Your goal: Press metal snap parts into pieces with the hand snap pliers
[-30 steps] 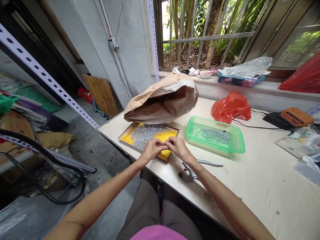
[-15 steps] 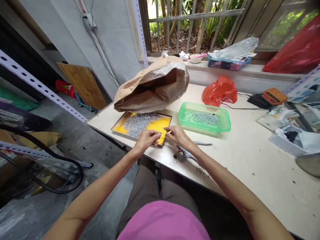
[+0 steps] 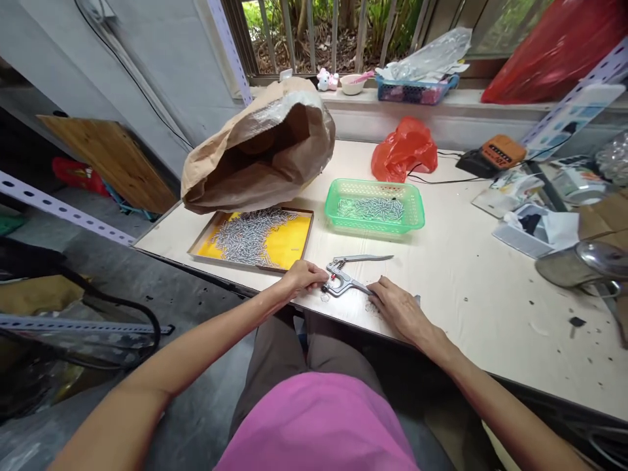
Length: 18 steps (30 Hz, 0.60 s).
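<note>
Grey metal hand pliers (image 3: pixel 346 282) with a spring and a red part lie on the table near its front edge. My right hand (image 3: pixel 395 306) has its fingers closed round the end of the lower handle. At the jaw end, my left hand (image 3: pixel 305 277) is pinched; what it holds, if anything, is too small to make out. Behind my left hand is a shallow tray (image 3: pixel 309 235) with a yellow bottom, holding many small metal pins. A green plastic basket (image 3: pixel 338 226) with more such pins stands behind the pliers.
A large brown paper bag (image 3: pixel 265 157) lies open behind the tray. Further back are a red plastic bag (image 3: pixel 405 150) and an orange-black charger (image 3: pixel 498 154). A grey box (image 3: pixel 523 239) and a metal cup (image 3: pixel 569 265) stand at the right.
The view has shifted right. My right hand has moved from beside the tray down to the pliers' handle and closed on it. My left hand has moved right to the jaw end.
</note>
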Motion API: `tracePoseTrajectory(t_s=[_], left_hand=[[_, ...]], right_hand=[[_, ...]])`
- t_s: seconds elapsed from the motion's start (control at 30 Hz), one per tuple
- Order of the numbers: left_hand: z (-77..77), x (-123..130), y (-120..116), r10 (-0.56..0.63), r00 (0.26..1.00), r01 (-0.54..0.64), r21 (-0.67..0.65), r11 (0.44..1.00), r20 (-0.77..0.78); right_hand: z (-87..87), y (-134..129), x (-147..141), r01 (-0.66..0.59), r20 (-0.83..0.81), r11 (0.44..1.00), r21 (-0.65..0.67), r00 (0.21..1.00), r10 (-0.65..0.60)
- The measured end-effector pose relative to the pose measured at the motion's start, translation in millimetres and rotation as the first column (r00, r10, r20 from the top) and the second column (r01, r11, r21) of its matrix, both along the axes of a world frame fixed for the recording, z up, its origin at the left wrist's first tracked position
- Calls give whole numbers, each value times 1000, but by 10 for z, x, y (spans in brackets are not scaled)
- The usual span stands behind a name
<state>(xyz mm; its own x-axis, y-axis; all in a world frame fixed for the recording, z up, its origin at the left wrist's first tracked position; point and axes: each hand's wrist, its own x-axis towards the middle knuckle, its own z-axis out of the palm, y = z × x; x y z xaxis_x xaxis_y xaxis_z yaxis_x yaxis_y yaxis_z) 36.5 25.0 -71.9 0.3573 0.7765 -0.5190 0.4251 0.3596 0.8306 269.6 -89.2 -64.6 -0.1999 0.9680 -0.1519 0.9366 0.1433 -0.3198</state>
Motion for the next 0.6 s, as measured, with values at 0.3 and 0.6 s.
tracePoseTrajectory(t_s=[0.3,0.6], left_hand=[[63,139,113,-179,960,158,-111,981,-214],[192,179,53,-290,914,225,-242,944,-282]], right_hand=[[-54,11,64,-57,-28,997,53,998,59],[15,-10,115,-95,-32,994,48,995,96]])
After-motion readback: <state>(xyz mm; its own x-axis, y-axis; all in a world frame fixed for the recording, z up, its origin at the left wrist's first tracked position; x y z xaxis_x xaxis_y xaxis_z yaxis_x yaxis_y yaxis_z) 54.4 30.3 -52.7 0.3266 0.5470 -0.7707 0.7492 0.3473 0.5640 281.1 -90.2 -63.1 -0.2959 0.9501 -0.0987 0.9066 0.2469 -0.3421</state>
